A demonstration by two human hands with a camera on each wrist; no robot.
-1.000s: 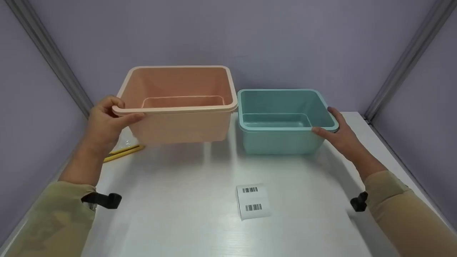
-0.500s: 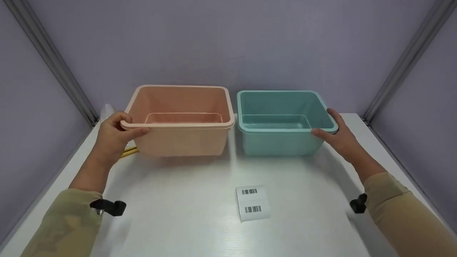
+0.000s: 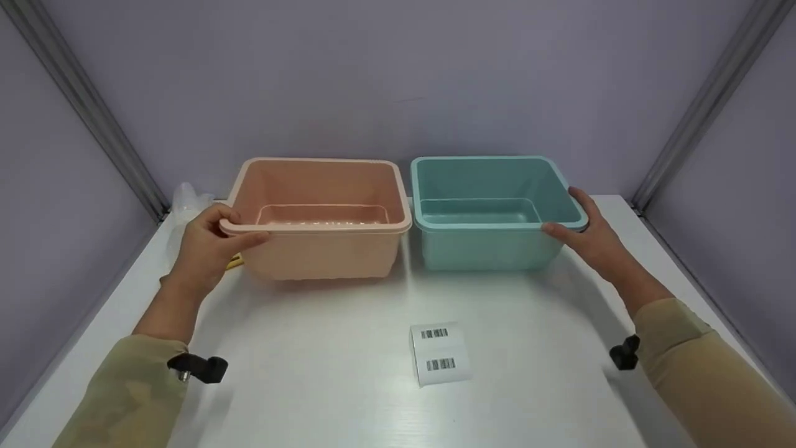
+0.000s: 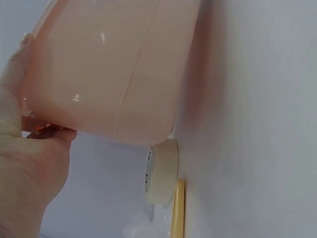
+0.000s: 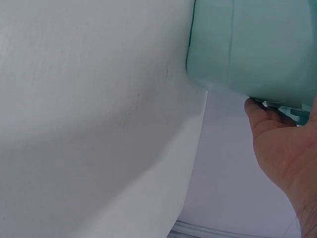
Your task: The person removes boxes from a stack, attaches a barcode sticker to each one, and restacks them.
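With our left hand (image 3: 208, 249) gripping the pink tub (image 3: 320, 214) by its near-left rim and our right hand (image 3: 591, 239) holding the teal tub's (image 3: 494, 208) corner, both tubs look set down side by side on the surface (image 3: 348, 348), so letting go should come next.

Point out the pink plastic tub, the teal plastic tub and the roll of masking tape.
pink plastic tub (image 3: 323, 255): head view, on its front wall.
teal plastic tub (image 3: 488, 249): head view, on its front wall.
roll of masking tape (image 4: 166, 171): left wrist view, on its outer band.

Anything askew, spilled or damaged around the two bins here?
Nothing stands out. The pink bin and teal bin sit upright side by side; a tape roll stands on edge beside the pink bin.
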